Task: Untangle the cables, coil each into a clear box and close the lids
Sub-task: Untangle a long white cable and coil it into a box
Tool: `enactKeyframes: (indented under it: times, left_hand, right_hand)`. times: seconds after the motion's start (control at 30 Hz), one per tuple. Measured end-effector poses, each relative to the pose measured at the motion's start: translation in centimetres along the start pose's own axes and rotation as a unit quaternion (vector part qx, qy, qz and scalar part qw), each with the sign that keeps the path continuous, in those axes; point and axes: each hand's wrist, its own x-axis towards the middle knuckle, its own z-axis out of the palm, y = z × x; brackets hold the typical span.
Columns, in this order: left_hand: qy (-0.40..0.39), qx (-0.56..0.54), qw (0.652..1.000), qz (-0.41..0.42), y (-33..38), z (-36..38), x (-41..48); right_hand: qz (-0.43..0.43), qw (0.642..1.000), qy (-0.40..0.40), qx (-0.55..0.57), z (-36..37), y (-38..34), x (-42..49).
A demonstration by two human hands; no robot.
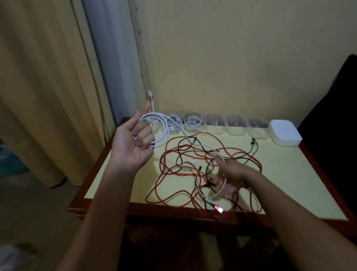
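Observation:
My left hand (133, 141) is raised over the table's far left corner and grips a coil of white cable (163, 127) wound round its curled fingers. The cable's free end runs down to the right into a tangle of red and black cables (197, 165) in the middle of the table. My right hand (230, 176) is lower, over the tangle, with the white cable running through its fingers. A row of clear boxes (214, 123) stands along the far edge; two on the left hold coiled white cables.
A stack of white lids (285, 133) sits at the right end of the row of boxes. The table (298, 191) has a pale yellow top and a dark wooden rim. Curtains hang to the left, and a dark object stands to the right.

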Motion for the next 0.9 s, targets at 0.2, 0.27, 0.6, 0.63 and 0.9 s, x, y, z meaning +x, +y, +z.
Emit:
enactKeyframes:
  times: [0.2, 0.27, 0.6, 0.63, 0.9]
  left_hand:
    - [0.010, 0.006, 1.000, 0.012, 1.5, 2.6, 4.8]
    - [0.008, 0.014, 1.000, 0.025, 2.1, 4.4, 6.6]
    - [-0.052, 0.032, 0.995, 0.078, 5.4, 12.9, 11.2]
    - [-0.065, 0.031, 0.994, 0.079, 5.6, 13.3, 11.4]
    - [-0.041, 0.041, 0.996, 0.063, 3.6, 12.0, 12.6]
  right_hand:
    - [-0.105, 0.903, 0.005, 0.417, -9.5, -10.4, -0.6]
    - [-0.164, 0.885, 0.028, 0.436, -12.8, -13.9, -1.4]
    - [-0.360, 0.801, 0.039, 0.476, -22.0, -24.4, -9.1]
    - [-0.362, 0.807, 0.044, 0.465, -22.2, -24.4, -9.3]
    - [-0.255, 0.933, 0.149, 0.204, -20.8, -19.4, -4.6]
